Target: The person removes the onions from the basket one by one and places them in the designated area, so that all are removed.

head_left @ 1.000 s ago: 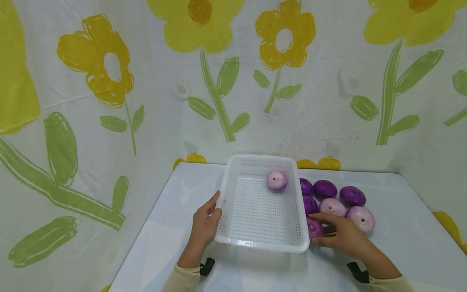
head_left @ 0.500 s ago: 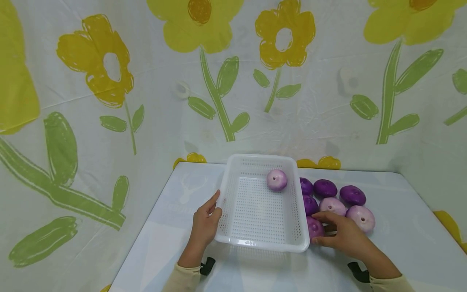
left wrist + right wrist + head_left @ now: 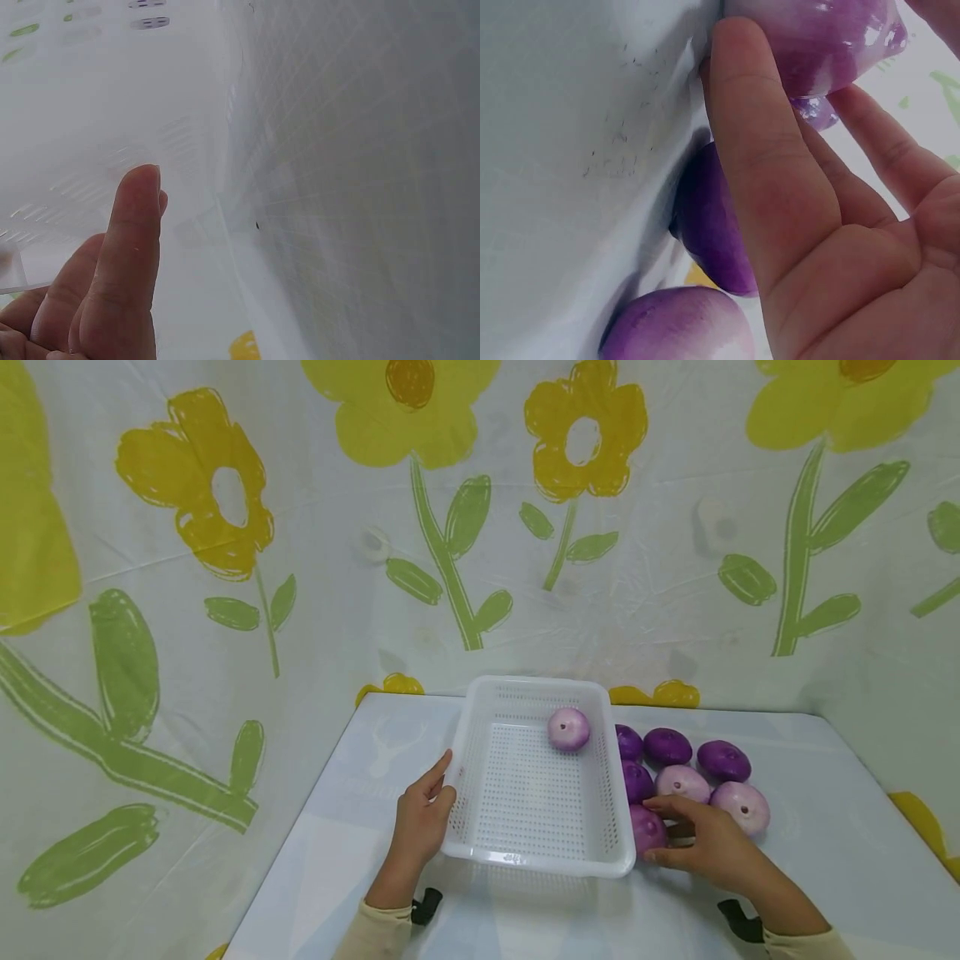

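Observation:
A white perforated plastic basket [image 3: 536, 864] stands on the table with one pale purple onion [image 3: 568, 729] inside, near its back right. My left hand [image 3: 422, 822] holds the basket's left rim; in the left wrist view its fingers [image 3: 120, 262] lie along the white plastic. Right of the basket, my right hand [image 3: 705, 843] grips a purple onion [image 3: 648, 829], fingers on its far side and thumb on its near side. In the right wrist view that onion [image 3: 817, 45] sits between the fingertips. The basket's right wall partly covers it in the head view.
Several more onions lie close together behind the right hand, including a dark purple one [image 3: 668, 747], a second dark one [image 3: 723, 762] and a pale one [image 3: 741, 808]. The white table [image 3: 840, 860] reaches back to a flower-printed curtain [image 3: 660, 568].
Hardly anything differs. My right hand keeps its hold on the purple onion beside the basket, and the left hand stays at the left rim.

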`<state>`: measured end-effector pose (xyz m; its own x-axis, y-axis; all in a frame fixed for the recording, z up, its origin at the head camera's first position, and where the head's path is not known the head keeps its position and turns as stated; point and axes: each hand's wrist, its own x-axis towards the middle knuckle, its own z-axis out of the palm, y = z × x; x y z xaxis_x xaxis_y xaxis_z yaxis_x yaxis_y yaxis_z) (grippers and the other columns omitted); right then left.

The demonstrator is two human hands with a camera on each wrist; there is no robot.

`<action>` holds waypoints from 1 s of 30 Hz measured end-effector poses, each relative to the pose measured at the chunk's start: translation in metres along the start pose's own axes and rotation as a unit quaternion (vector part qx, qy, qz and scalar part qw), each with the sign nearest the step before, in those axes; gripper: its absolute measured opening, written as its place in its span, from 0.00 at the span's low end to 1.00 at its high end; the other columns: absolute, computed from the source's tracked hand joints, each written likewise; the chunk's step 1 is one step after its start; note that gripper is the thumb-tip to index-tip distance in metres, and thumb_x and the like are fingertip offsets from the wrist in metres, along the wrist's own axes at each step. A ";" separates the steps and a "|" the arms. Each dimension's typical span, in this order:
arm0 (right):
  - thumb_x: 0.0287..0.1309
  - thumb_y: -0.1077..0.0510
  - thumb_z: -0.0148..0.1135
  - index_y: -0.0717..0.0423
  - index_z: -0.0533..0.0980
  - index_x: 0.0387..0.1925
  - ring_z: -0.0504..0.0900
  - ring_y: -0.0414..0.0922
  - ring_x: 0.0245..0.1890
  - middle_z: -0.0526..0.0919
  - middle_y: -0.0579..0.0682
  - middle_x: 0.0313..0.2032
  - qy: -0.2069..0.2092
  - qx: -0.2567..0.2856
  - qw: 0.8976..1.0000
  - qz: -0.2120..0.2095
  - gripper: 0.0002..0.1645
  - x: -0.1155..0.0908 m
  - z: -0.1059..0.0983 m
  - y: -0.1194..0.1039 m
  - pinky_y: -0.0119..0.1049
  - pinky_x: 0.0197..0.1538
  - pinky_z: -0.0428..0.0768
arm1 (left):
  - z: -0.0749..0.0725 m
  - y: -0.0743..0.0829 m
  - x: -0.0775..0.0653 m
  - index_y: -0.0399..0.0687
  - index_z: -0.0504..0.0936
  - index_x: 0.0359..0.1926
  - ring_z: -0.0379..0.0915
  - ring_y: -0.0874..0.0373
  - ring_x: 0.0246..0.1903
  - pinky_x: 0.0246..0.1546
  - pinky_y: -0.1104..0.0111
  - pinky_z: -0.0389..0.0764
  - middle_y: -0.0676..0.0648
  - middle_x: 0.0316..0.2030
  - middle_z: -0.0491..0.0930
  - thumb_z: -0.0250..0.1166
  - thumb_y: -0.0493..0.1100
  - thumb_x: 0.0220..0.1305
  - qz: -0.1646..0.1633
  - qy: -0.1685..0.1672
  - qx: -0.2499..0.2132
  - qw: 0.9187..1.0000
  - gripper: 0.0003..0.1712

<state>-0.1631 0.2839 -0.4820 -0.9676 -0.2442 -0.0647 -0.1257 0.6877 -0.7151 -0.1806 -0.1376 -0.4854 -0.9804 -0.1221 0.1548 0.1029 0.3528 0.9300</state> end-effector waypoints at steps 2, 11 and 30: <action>0.42 0.38 0.86 0.49 0.79 0.64 0.88 0.51 0.49 0.85 0.53 0.58 -0.001 0.000 1.000 0.003 0.48 -0.001 -0.001 0.000 0.45 0.49 0.87 | 0.000 0.000 0.000 0.55 0.72 0.77 0.78 0.48 0.63 0.38 0.64 0.84 0.48 0.71 0.73 0.54 0.37 0.69 -0.001 -0.001 0.002 1.000 0.35; 0.40 0.43 0.88 0.51 0.78 0.66 0.89 0.50 0.47 0.83 0.56 0.61 -0.021 0.005 1.000 0.008 0.49 -0.009 -0.005 -0.001 0.40 0.43 0.88 | 0.000 0.000 0.000 0.57 0.73 0.77 0.77 0.48 0.63 0.35 0.65 0.82 0.48 0.72 0.73 0.54 0.38 0.69 -0.007 0.001 0.002 1.000 0.35; 0.49 0.45 0.84 0.54 0.79 0.66 0.87 0.50 0.45 0.85 0.55 0.58 -0.087 -0.102 0.990 -0.053 0.44 -0.013 -0.053 -0.033 0.46 0.44 0.88 | 0.000 -0.003 0.001 0.57 0.73 0.77 0.80 0.50 0.60 0.33 0.65 0.82 0.48 0.71 0.73 0.54 0.38 0.69 -0.006 0.000 0.003 1.000 0.35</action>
<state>-0.1576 0.3008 -0.4210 -0.8968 -0.4235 -0.1281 -0.2827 0.7712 -0.5704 -0.1820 -0.1385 -0.4876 -0.9814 -0.1267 0.1440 0.0904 0.3562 0.9300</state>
